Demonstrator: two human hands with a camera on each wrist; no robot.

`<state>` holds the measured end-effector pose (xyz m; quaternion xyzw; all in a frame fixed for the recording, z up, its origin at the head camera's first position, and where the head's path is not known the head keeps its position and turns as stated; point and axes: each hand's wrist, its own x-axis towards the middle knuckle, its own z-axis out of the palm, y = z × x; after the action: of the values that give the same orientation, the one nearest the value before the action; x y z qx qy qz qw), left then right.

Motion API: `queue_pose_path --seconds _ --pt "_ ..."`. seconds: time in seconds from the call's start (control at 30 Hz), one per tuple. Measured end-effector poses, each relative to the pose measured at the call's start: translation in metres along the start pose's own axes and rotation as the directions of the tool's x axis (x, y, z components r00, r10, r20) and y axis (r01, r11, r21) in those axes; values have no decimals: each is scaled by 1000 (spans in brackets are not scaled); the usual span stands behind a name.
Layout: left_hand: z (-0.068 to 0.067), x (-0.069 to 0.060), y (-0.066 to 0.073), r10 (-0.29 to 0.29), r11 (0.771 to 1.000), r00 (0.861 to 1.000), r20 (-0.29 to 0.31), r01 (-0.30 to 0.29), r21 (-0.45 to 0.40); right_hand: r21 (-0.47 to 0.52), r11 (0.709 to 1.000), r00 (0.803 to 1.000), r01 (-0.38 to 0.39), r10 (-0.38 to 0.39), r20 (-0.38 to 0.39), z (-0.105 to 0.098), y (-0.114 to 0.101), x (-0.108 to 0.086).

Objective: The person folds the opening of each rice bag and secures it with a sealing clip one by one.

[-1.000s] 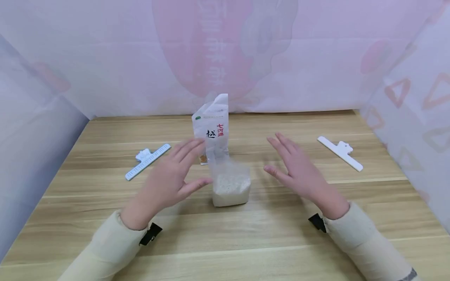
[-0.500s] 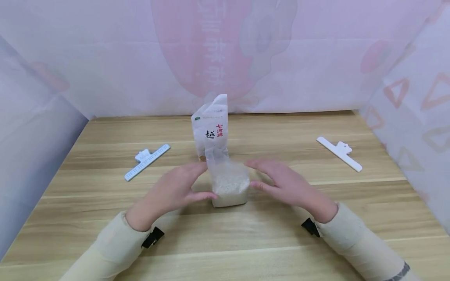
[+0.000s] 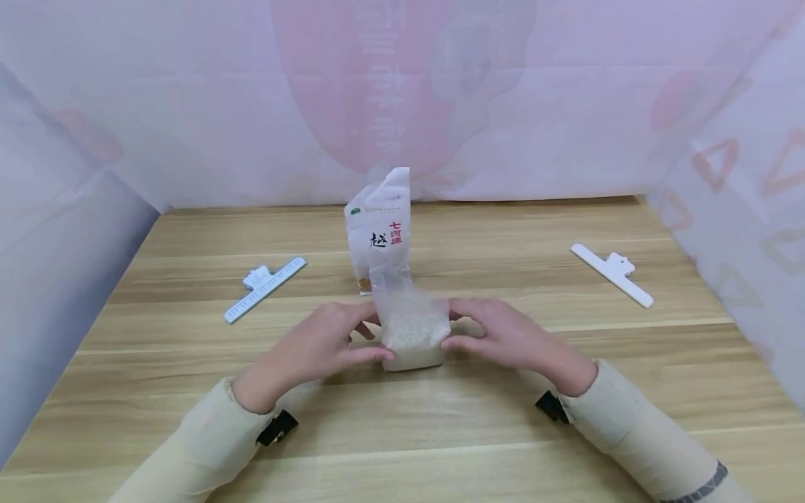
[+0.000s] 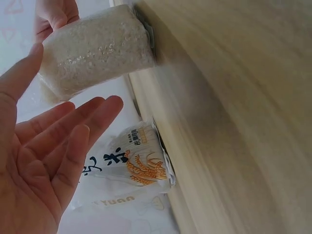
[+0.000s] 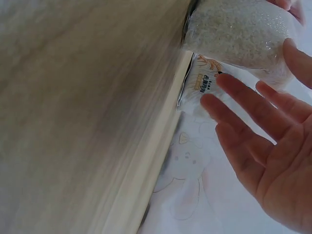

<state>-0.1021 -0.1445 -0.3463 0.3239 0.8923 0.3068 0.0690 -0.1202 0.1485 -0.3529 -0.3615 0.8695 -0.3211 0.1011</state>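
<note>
A clear plastic bag of rice (image 3: 415,332) stands upright on the wooden table, its thin upper part rising above the grains. On its left side is my left hand (image 3: 317,344), thumb tip at the lower front corner and forefinger reaching behind the bag. My right hand (image 3: 499,335) flanks the other side the same way, its thumb at the right edge. In the left wrist view the fingers (image 4: 92,117) are loosely extended, not wrapped round the rice bag (image 4: 100,53). The right wrist view shows spread, relaxed fingers (image 5: 253,107) beside the rice bag (image 5: 239,36).
Behind the rice bag stands a white printed bag (image 3: 380,227) with red and black characters. A pale blue sealing clip (image 3: 265,288) lies to the left and a white sealing clip (image 3: 613,274) to the right. Printed cloth (image 3: 220,126) hangs around the wooden table (image 3: 402,454).
Both hands have come down and inward from either side of the rice bag to its two sides. The rice bag and both clips stay where they were.
</note>
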Motion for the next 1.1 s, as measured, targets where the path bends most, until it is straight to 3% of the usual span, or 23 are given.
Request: queue_pose_path --seconds 0.1,0.4,0.67,1.1 --pt "2 0 1 -7 997 1000 11 8 -74 20 1000 1000 -1 0 4 -1 1 1" --pt "7 3 6 -43 984 999 2 42 -173 89 996 999 30 -31 13 -1 7 0" --pt "11 15 11 -37 980 999 14 39 -193 96 995 1000 -7 7 -4 -8 14 -8" --pt "22 29 18 5 980 1000 15 -2 -198 71 997 999 4 -1 -37 -13 24 -24"
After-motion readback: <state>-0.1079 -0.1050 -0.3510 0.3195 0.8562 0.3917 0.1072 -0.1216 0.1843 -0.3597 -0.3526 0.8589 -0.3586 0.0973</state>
